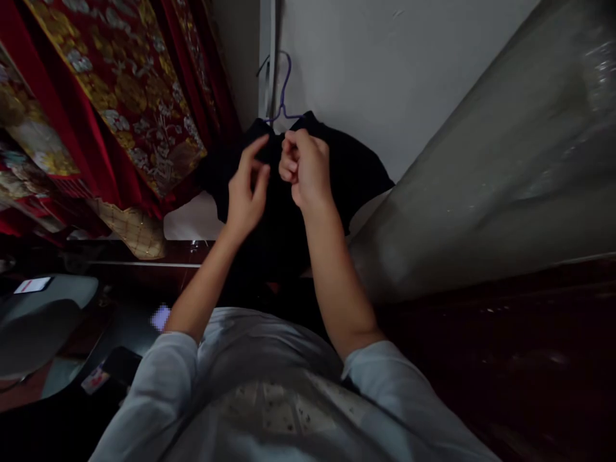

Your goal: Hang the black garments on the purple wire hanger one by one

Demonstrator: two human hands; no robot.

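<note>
A black garment (363,167) hangs on a purple hanger (283,96) against the wall, its collar spread over the hanger's arms. In front of its upper part, just below the collar, are both hands. My left hand (248,189) has its index finger and thumb apart, with nothing visible between them. Beside it, my right hand (308,160) has its fingers curled in toward the palm, near the collar's opening. Whatever may be in those fingers is too small or hidden to make out. Dark cloth makes the garment's front details hard to see.
Red and gold patterned cloth (144,96) hangs close on the left. A large plastic-wrapped, grey-green object (505,154) leans on the right. At lower left, a phone (33,285) lies on a grey chair seat (72,292). Behind the hanger runs a vertical metal strip (266,64).
</note>
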